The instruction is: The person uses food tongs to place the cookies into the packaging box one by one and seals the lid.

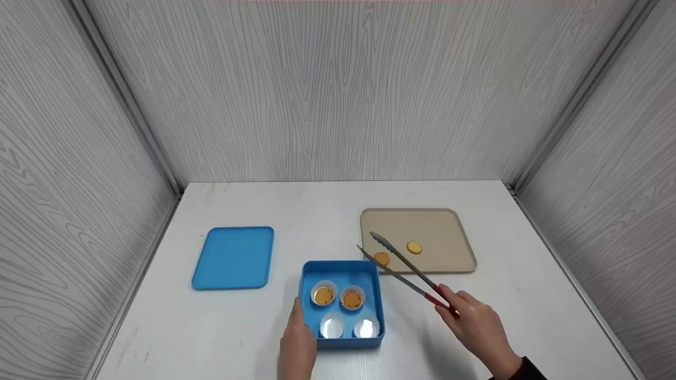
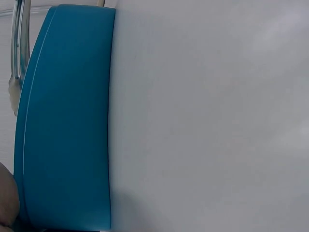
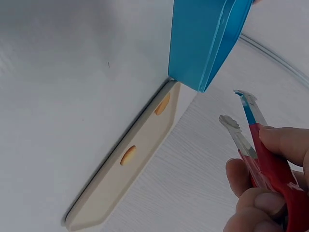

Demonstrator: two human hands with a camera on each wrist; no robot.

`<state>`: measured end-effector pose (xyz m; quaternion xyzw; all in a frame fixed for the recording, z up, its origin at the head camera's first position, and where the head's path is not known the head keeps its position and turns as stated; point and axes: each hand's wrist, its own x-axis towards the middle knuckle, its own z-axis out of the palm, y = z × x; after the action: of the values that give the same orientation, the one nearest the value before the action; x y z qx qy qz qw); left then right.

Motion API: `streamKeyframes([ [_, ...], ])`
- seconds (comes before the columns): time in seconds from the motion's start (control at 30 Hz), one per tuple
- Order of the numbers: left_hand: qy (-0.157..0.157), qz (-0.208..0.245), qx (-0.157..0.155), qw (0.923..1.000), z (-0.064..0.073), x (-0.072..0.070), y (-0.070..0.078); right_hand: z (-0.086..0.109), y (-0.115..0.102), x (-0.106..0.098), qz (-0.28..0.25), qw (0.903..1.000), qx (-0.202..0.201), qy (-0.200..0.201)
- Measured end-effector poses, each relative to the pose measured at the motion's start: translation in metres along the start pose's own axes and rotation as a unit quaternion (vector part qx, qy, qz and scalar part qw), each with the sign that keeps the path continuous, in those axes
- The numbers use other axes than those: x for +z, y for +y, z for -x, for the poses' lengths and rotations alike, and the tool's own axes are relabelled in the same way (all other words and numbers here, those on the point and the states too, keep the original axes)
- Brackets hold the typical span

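My right hand [image 1: 478, 324] grips red-handled metal tongs [image 3: 275, 169], their tips apart with nothing between them. In the head view the tongs reach over the left part of a beige tray [image 1: 443, 227]. Two small round cookies lie on that tray: a yellow cookie [image 1: 414, 247] and a browner cookie [image 1: 382, 258], partly behind a tong arm. My left hand [image 1: 298, 345] rests against the near left side of a blue box [image 1: 343, 269], fingers extended along it. Inside stand several white paper cups; the far left cup [image 1: 324, 293] and far right cup [image 1: 353, 298] each hold a cookie.
A flat blue lid-like tray [image 1: 233, 258] lies on the left of the white table [image 1: 222, 327]. The beige tray's near left corner is close to the box's far right corner. Grey wood-grain panels [image 1: 338, 105] enclose the back and both sides.
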<state>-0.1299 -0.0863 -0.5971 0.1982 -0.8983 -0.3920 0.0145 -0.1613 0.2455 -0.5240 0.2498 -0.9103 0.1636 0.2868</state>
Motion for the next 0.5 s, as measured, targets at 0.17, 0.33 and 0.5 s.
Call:
streamKeyframes([
  [0.17,-0.002,0.003,-0.003,1.0,0.001,0.0,0.001,0.003,0.008,0.0,0.006,0.9999,0.01,-0.001],
  [0.33,-0.002,-0.001,-0.001,1.0,0.001,-0.001,0.001,0.006,0.015,0.001,0.013,0.9999,0.005,-0.001],
  [0.5,-0.004,-0.002,-0.003,1.0,0.001,-0.001,0.001,0.009,0.018,0.003,0.023,0.9992,0.024,-0.022],
])
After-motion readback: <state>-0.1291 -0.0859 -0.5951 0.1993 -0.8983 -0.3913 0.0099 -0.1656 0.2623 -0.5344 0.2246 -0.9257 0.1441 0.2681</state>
